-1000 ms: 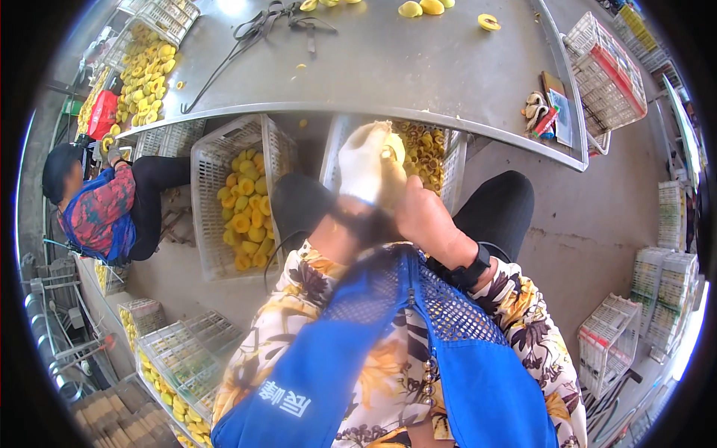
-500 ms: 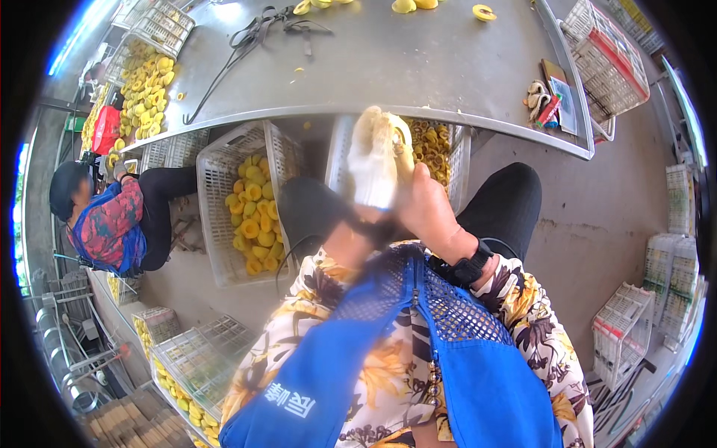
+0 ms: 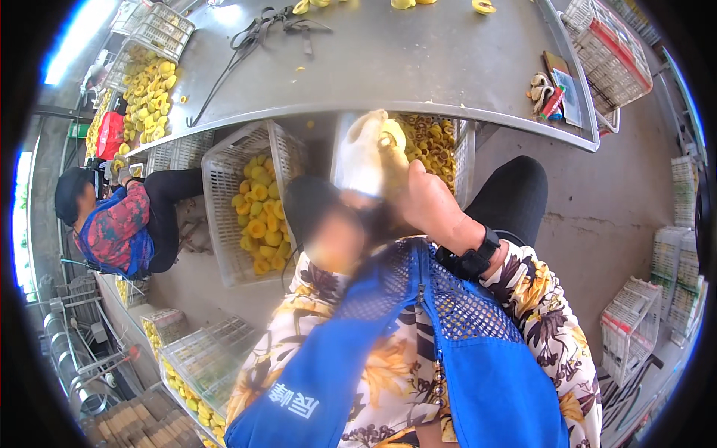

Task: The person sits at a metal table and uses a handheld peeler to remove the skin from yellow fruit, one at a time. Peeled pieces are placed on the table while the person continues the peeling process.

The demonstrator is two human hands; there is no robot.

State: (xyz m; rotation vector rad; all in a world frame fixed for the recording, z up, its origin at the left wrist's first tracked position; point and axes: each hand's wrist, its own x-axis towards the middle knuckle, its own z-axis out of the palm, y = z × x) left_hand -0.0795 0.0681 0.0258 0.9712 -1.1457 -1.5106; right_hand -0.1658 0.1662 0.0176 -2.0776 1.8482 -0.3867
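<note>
My left hand (image 3: pixel 364 166), in a whitish glove, is closed round a halved yellow peach (image 3: pixel 391 135) just below the table's front edge. Close beside it, my bare right hand (image 3: pixel 435 203) is curled with the thumb on top, a dark watch on its wrist. Whatever the right fingers grip is hidden and blurred. Under both hands is a white crate (image 3: pixel 464 160) with many small brownish-yellow pieces in it. To the left, a second white crate (image 3: pixel 222 216) contains yellow peach halves (image 3: pixel 261 213).
A metal table (image 3: pixel 418 63) spans the front, bearing a black strap (image 3: pixel 261 30), a few peach halves (image 3: pixel 484 7) and small items at its right end. At left a co-worker (image 3: pixel 112 224) sits by heaped peach halves (image 3: pixel 148 97). Crates (image 3: pixel 631 321) stand at right.
The gloved left hand and the peach half have shifted slightly left and turned, so more of the peach's yellow face shows. The right hand stays close beside it. The view has shifted slightly.
</note>
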